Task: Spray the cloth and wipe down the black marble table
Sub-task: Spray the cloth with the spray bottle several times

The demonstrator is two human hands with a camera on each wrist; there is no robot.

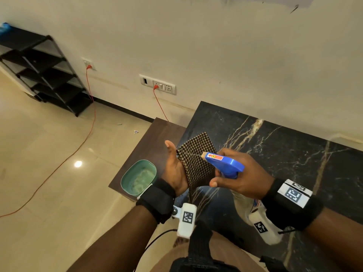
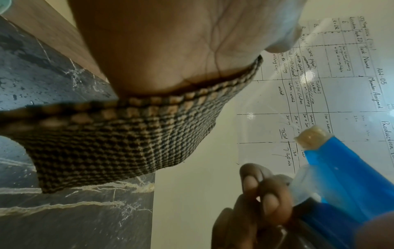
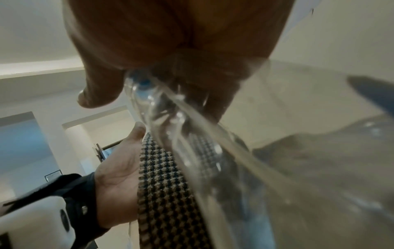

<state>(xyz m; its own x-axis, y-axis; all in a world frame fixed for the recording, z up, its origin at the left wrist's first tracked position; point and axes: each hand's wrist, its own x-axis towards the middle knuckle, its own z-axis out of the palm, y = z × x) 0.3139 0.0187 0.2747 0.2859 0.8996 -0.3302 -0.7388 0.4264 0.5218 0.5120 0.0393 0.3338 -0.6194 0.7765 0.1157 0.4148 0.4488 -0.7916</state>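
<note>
My left hand (image 1: 173,167) is held up flat with the thumb straight, and a brown-and-black checked cloth (image 1: 196,160) lies spread over its fingers above the black marble table (image 1: 275,154). My right hand (image 1: 241,177) grips a spray bottle (image 1: 225,163) with a blue trigger head, and fingers are curled at the trigger. The nozzle points at the cloth from a few centimetres away, and a thin jet reaches it. The left wrist view shows the cloth (image 2: 119,139) across the palm and the bottle's nozzle (image 2: 345,176) beside it. In the right wrist view the clear bottle (image 3: 192,134) hides part of the cloth (image 3: 164,193).
A green tub (image 1: 139,177) stands on a brown wooden side table (image 1: 149,138) left of the marble top. A black shelf rack (image 1: 45,71) stands by the wall at far left. An orange cable (image 1: 59,167) runs across the tiled floor from a wall socket (image 1: 158,85).
</note>
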